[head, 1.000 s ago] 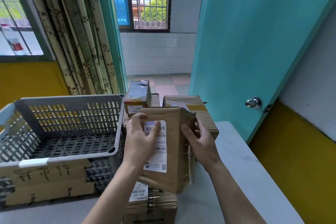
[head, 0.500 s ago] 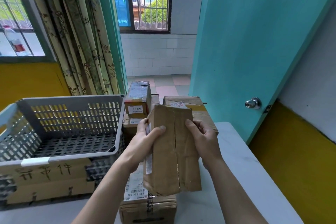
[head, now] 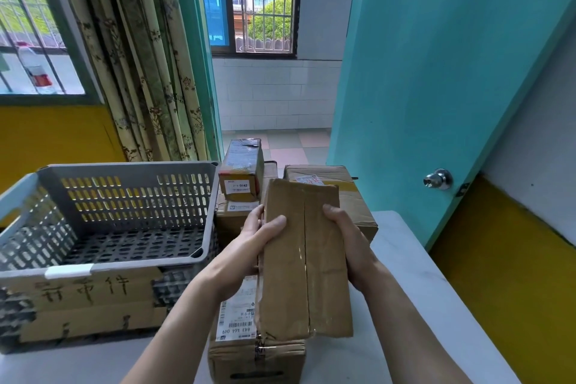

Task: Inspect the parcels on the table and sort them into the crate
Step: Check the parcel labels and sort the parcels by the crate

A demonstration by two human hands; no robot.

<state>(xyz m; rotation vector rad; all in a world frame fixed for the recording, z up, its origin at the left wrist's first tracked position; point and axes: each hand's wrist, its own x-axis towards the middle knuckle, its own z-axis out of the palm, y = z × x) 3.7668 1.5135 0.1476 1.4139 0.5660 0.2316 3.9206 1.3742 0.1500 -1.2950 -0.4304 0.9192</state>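
1. A taped cardboard parcel [head: 304, 262] is held upright above the table [head: 414, 284], plain side to the camera, just right of the crate [head: 124, 218].
2. The left hand [head: 249, 246] grips its left edge; the right hand [head: 349, 246] grips its right edge.
3. The grey crate's slotted floor lies bare.
4. Open tabletop lies to the right, toward the door [head: 436, 72].
5. A labelled box [head: 246, 343] below is partly hidden and cut off.
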